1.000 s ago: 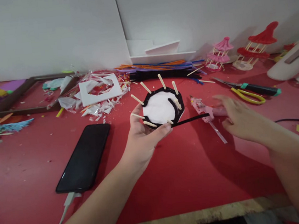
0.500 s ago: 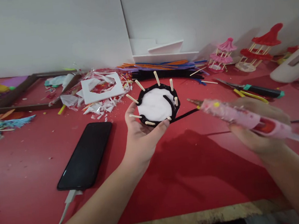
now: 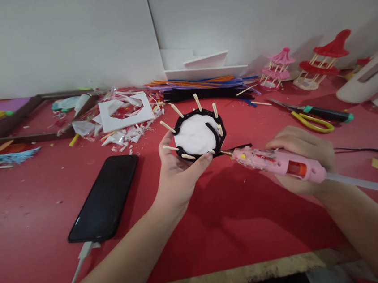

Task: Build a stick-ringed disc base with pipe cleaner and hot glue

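Observation:
My left hand (image 3: 182,173) grips a white foam disc (image 3: 195,136) by its near left edge, thumb along the front. A black pipe cleaner (image 3: 213,132) runs round the disc's rim, its one end curling onto the face and its loose end sticking out to the right. Several short wooden sticks (image 3: 198,102) stand out from the edge. A pink hot glue gun (image 3: 275,161), with a clear glue stick (image 3: 365,183) in its back, is wrapped in my right hand (image 3: 305,152). Its nozzle is at the rim's right side, by the pipe cleaner; whether it touches is hard to tell.
A black phone (image 3: 105,197) on a cable lies left. Behind it are a cut foam square (image 3: 109,120) with scraps and a brown frame (image 3: 6,140). Pipe cleaners (image 3: 200,93) lie at the back; pliers (image 3: 324,113), yellow-handled scissors (image 3: 315,123) and two small carousel-like models (image 3: 322,62) stand right.
My right hand has brought the glue gun left and slightly down, its nozzle now at the disc's rim. My left hand and the disc have hardly moved.

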Motion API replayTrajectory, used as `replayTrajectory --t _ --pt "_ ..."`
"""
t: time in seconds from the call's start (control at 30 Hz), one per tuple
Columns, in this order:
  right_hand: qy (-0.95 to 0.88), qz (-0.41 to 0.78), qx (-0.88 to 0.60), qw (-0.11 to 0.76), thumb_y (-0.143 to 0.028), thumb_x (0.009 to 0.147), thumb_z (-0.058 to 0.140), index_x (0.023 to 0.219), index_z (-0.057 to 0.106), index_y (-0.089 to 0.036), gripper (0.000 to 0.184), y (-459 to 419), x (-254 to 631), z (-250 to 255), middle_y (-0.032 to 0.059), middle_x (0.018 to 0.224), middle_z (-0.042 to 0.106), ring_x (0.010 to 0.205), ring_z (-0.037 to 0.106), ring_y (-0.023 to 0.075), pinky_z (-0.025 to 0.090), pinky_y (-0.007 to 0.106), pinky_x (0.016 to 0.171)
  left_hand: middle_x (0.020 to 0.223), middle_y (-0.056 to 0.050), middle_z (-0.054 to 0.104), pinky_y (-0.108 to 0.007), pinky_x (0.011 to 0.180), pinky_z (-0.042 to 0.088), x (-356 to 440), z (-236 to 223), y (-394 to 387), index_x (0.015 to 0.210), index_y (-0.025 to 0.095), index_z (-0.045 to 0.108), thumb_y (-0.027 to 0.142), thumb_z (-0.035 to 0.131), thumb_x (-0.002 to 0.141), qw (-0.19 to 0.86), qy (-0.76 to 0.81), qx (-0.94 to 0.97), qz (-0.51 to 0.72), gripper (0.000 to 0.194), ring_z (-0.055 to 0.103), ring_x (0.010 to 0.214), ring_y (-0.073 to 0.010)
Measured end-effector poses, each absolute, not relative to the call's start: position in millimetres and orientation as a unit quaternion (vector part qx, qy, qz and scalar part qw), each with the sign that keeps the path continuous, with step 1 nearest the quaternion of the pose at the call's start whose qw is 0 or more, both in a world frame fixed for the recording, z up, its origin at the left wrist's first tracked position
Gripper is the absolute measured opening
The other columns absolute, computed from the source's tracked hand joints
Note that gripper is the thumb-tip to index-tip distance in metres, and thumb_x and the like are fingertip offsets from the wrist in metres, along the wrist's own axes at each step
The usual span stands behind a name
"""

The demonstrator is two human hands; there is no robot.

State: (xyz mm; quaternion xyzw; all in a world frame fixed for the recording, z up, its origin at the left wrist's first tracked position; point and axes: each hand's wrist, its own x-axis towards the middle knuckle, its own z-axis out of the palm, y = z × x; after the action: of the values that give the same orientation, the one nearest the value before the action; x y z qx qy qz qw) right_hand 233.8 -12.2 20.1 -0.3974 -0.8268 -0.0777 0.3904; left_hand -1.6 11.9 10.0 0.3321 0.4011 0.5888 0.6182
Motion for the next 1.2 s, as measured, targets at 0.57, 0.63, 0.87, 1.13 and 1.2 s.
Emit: replayTrajectory --t 0.57,0.63,0.87,1.13,1.2 --pt "-0.819 -0.045 -0.414 0.394 -0.014 0.075 0.065 0.089 0.056 -0.026 0.021 -14.1 234.6 17.8 0.0038 0.075 0.060 0.065 0.058 0.0204 0.047 0.035 0.057 0.111 -0.001 0.068 -0.029 0.088 0.057 -1.0 14.2 11.4 0.132 0.030 0.040 0.008 0.085 0.061 0.645 0.398 0.314 0.572 0.086 0.069 0.096 -0.0141" --pt "-0.815 -0.045 -0.421 0.396 -0.015 0.076 0.064 0.088 0.055 -0.027 0.019 -14.8 234.0 17.4 0.0032 0.075 0.059 0.065 0.057 0.0205 0.047 0.036 0.058 0.111 -0.001 0.068 -0.028 0.086 0.057 -1.1 14.5 11.4 0.133 0.031 0.040 0.008 0.085 0.062 0.647 0.392 0.314 0.574 0.087 0.069 0.095 -0.0142" --pt "-0.804 -0.050 -0.422 0.415 -0.015 0.076 0.064 0.082 0.053 -0.026 0.017 -15.1 235.0 15.7 0.0021 0.073 0.057 0.065 0.056 0.0199 0.046 0.036 0.059 0.110 0.000 0.068 -0.026 0.080 0.059 -1.8 15.1 10.8 0.136 0.034 0.038 0.008 0.084 0.063 0.662 0.386 0.301 0.568 0.091 0.069 0.089 -0.0127" --pt "-0.801 -0.038 -0.412 0.433 -0.014 0.074 0.063 0.080 0.051 -0.026 0.018 -14.4 236.6 16.8 0.0008 0.072 0.057 0.065 0.056 0.0188 0.046 0.034 0.057 0.108 0.001 0.068 -0.024 0.074 0.060 -1.6 15.2 10.6 0.134 0.034 0.040 0.007 0.083 0.064 0.667 0.383 0.293 0.569 0.087 0.069 0.085 -0.0121" --pt "-0.801 -0.042 -0.417 0.428 -0.014 0.074 0.061 0.079 0.051 -0.026 0.017 -14.2 237.7 17.3 0.0010 0.072 0.057 0.064 0.056 0.0190 0.045 0.035 0.058 0.108 0.001 0.069 -0.024 0.075 0.060 -1.8 15.4 10.6 0.132 0.034 0.042 0.007 0.083 0.064 0.667 0.385 0.293 0.567 0.085 0.069 0.088 -0.0129"
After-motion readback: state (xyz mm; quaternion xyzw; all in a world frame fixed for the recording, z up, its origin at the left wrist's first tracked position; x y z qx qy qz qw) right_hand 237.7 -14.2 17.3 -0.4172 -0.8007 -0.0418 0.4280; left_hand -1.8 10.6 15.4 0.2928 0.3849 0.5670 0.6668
